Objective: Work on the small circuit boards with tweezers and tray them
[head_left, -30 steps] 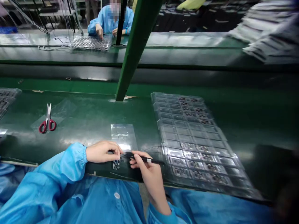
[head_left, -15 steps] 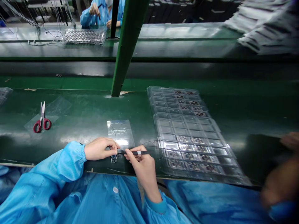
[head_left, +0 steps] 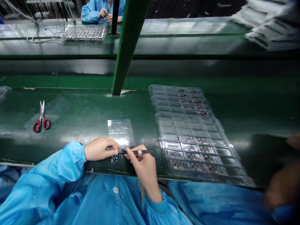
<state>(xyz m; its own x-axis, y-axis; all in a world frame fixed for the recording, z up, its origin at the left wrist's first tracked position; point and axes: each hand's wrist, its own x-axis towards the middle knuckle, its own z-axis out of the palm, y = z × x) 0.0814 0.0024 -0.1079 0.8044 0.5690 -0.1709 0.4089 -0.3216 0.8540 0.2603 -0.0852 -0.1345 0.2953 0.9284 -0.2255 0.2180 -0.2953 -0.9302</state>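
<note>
My left hand rests on the green bench with its fingers pinched on a small circuit board near the front edge. My right hand is closed on black tweezers, whose tips point left at the board between my two hands. A clear plastic sheet lies just behind my hands. To the right sits a clear blister tray with many pockets, several of them holding small boards.
Red-handled scissors lie on a clear film at the left. A slanted green post rises from the bench middle. Across the belt, a person in blue works by a gridded tray. A blurred hand of another person is at the right edge.
My hands have stayed almost still on the board; the tweezers levelled out from slanted to nearly horizontal. The view tilted slightly. A blurred hand appeared at the right edge.
</note>
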